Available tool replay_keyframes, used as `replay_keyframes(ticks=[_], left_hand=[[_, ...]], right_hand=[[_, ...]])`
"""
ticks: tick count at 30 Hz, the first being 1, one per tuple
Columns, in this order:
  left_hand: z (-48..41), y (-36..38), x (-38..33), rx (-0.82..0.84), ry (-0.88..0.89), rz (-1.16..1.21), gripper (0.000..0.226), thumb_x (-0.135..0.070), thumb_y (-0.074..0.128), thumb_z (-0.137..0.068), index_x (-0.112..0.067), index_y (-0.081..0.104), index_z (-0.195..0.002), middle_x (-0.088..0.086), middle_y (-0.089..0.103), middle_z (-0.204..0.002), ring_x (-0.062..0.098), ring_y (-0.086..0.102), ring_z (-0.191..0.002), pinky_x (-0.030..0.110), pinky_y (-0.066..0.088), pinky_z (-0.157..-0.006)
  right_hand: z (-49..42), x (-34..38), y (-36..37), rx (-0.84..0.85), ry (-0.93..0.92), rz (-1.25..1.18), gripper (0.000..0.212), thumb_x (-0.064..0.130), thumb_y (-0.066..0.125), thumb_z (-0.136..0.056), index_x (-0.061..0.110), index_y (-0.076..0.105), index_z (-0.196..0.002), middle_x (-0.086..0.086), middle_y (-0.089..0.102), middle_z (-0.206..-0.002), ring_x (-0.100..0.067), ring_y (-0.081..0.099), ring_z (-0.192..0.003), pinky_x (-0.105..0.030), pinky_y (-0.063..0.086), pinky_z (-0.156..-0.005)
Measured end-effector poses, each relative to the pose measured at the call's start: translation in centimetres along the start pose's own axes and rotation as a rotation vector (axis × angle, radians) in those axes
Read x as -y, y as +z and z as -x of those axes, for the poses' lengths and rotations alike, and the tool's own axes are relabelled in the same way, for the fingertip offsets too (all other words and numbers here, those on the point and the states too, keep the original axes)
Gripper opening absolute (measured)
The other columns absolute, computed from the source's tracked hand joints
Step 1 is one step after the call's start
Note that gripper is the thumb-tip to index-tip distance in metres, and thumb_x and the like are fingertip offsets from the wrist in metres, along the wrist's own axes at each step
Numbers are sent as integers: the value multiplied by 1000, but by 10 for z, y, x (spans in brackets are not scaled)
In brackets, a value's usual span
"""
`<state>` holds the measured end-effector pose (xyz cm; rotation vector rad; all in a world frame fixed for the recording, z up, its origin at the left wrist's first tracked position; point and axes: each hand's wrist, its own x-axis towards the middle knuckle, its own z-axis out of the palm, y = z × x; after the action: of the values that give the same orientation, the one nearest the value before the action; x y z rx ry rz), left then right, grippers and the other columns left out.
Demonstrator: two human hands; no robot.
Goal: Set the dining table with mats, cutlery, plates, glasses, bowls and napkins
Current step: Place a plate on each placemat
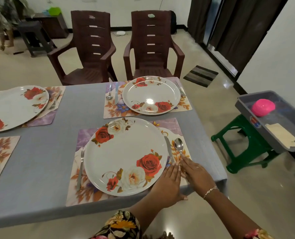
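A white rose-patterned plate (126, 152) lies on the near floral mat (84, 192), with a fork (80, 166) to its left. On its right lie a knife (168, 149) and a spoon (178, 145). My left hand (167, 185) lies flat on the mat's right end, its fingertips at the knife handle. My right hand (195, 173) rests beside it with straight fingers touching the spoon handle. A far mat (112, 109) holds a second plate (151, 95) with cutlery on both sides.
A third plate (14, 107) on a mat sits at the left, and another mat (0, 152) at the near left. Two brown chairs (91, 49) stand behind the table. A grey bin (257, 128) with a pink bowl (263, 107) and napkins (281, 135) rests on a green stool (243, 144) to the right.
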<state>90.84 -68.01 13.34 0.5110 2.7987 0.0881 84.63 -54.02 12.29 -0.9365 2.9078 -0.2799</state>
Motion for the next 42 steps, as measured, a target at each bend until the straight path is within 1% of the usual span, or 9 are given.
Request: replay_keyframes(ticks=[7,11,18,27,29,32,36,40,42], left_hand=[[2,-3,1,10,-7,91,83,-52,35,-95,-1,-4,-148,16,-8,-157,28,-11,-145,32,-15,-109],[7,-4,3,-5,16,106,83,-52,36,-96,-1,-4,-148,16,-10,-156,28,-13,-145,33,-17,-107],[8,-1,2,-7,43,119,83,-52,37,-95,-3,-4,-148,15,-11,-156,28,-14,-144,34,-24,-103],[12,-9,-2,-100,-7,54,79,-51,34,-96,-4,-3,-149,12,-14,-156,24,-19,-142,33,-22,-106],[23,-11,3,-190,-96,5,72,-51,30,-95,-1,20,-147,13,6,-155,24,-4,-143,36,-8,-114],[52,-20,19,-148,-272,55,67,-53,23,-85,-14,61,-124,3,57,-132,16,49,-127,31,29,-109],[110,-20,72,-294,-480,74,57,-55,28,-90,-22,67,-116,-6,65,-122,12,60,-115,35,33,-105],[187,-4,133,-433,-690,158,53,-54,25,-94,-23,65,-112,-3,68,-113,17,65,-104,41,51,-93],[229,4,164,-527,-757,157,42,-50,37,-89,-20,56,-112,0,67,-108,19,64,-97,38,53,-88]], right_hand=[[0,-6,7,-49,-27,-22,76,21,89,-55,10,59,-124,-6,62,-124,-22,69,-94,-33,55,-76],[-2,-9,6,-39,-65,22,82,34,94,-34,11,69,-109,-2,70,-108,-14,72,-77,-25,55,-64],[-1,-11,11,-122,-119,46,82,30,96,-26,13,72,-102,-1,71,-104,-12,71,-80,-22,54,-64],[-3,-5,5,-201,-99,-82,69,16,88,-56,4,61,-119,-12,64,-119,-25,68,-96,-32,55,-71],[-13,6,-1,-227,-132,-96,52,21,73,-72,3,59,-119,-16,62,-121,-29,67,-100,-35,56,-72],[-30,45,-9,-248,-198,-144,47,26,41,-78,7,57,-117,-18,63,-119,-33,66,-99,-41,55,-74],[-54,121,-5,-315,-315,-184,48,38,24,-96,13,62,-111,-12,66,-111,-30,67,-93,-43,55,-74],[-79,206,9,-338,-512,-176,47,39,17,-99,17,57,-111,-9,68,-105,-27,66,-91,-38,56,-71],[-92,254,20,-323,-608,-210,44,39,15,-99,19,53,-111,-8,68,-103,-22,59,-95,-33,55,-70]])
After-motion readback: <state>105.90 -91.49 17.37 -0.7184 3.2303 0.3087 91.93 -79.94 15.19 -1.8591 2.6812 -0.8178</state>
